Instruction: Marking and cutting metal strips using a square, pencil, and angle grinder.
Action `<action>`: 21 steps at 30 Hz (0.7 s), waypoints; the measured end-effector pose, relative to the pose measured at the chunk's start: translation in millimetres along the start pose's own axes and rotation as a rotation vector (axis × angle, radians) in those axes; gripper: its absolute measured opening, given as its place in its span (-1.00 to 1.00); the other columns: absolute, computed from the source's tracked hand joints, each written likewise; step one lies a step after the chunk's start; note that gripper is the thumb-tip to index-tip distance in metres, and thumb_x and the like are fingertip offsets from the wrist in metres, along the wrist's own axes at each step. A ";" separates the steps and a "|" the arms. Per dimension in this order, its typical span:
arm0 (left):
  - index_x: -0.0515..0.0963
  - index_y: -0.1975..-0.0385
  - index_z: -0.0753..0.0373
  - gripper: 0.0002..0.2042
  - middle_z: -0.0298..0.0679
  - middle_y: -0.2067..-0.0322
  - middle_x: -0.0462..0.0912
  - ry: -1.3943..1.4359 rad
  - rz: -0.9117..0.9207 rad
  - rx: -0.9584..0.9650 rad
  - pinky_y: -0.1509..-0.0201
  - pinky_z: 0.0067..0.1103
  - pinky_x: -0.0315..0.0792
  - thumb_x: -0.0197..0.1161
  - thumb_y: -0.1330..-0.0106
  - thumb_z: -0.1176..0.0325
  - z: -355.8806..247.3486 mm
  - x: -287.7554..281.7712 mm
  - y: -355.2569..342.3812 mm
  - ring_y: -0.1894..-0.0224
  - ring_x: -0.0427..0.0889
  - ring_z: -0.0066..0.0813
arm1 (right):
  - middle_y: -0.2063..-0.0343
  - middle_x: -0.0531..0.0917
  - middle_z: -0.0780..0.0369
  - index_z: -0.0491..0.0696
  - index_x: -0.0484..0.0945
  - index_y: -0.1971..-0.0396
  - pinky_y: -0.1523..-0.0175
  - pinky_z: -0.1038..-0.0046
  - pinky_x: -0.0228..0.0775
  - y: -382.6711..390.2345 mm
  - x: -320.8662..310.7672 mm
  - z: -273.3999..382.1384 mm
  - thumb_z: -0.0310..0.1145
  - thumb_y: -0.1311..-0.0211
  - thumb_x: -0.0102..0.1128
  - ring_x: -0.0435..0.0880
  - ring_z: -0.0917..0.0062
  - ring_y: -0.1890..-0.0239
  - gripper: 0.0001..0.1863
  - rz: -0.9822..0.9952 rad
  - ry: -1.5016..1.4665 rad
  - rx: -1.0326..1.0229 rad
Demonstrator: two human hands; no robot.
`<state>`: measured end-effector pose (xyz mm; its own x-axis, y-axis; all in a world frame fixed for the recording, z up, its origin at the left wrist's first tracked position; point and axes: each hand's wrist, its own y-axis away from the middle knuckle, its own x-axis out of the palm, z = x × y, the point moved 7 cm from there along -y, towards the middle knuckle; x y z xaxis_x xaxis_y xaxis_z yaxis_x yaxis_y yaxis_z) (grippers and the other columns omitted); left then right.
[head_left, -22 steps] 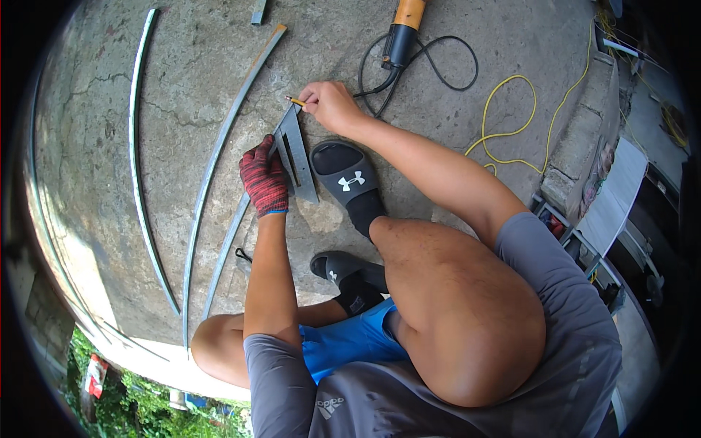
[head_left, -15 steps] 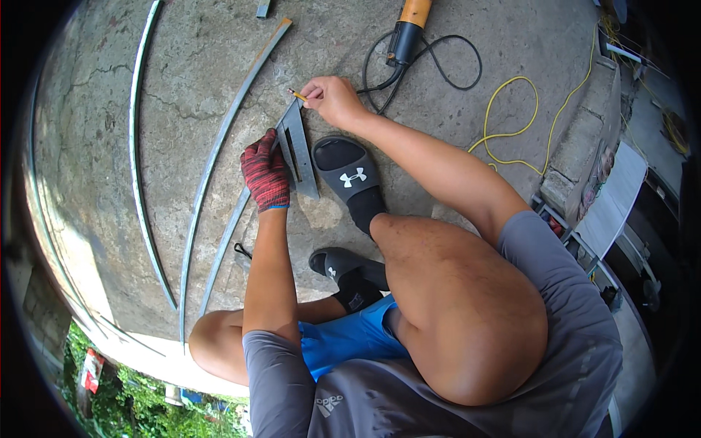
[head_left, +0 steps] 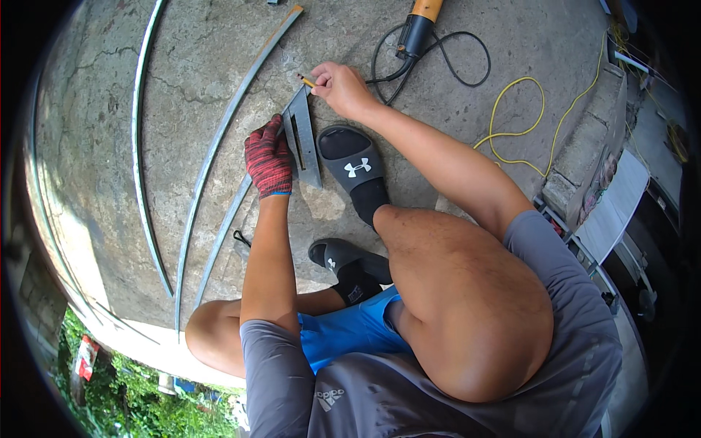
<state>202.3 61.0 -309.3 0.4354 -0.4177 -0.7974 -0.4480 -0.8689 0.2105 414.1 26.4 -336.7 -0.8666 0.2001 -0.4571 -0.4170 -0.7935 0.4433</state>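
My left hand (head_left: 268,159), in a red and black knit glove, is closed around a narrow metal bar (head_left: 222,237) and the edge of a flat grey metal angle square (head_left: 308,150). The square has a long slot and lies against the bar's right side. Bare and pinched, my right hand (head_left: 345,90) holds a short yellow pencil (head_left: 307,82) at the far end of the bar. Whether the pencil's lower tip touches the metal is hidden by my fingers.
Two more long metal bars (head_left: 198,186) (head_left: 136,124) lie on the concrete to the left. Beyond my right hand rests an orange and black power tool (head_left: 419,33) with a black cord. A yellow cord (head_left: 504,136) loops at the right. My sandalled foot (head_left: 350,157) is beside the square.
The whole view has shifted slightly. Both hands keep their hold on the bar, square and pencil, with little visible movement against the floor.
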 end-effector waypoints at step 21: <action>0.67 0.05 -0.13 -0.63 -0.26 0.24 0.70 -0.179 -0.041 0.059 -0.04 -0.30 0.43 0.38 -0.12 0.38 -4.8 -5.2 -2.1 0.13 0.58 -0.14 | 0.37 0.64 0.16 -0.09 0.72 0.19 0.27 0.40 0.44 38.7 -25.7 45.1 -0.45 -0.21 0.31 0.58 0.38 0.45 -0.82 -0.106 -0.040 -0.279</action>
<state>204.7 63.7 -302.9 0.3106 -0.3237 -0.8937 -0.4804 -0.8648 0.1463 407.9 16.5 -273.1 -0.8348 0.3084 -0.4560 -0.4193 -0.8930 0.1636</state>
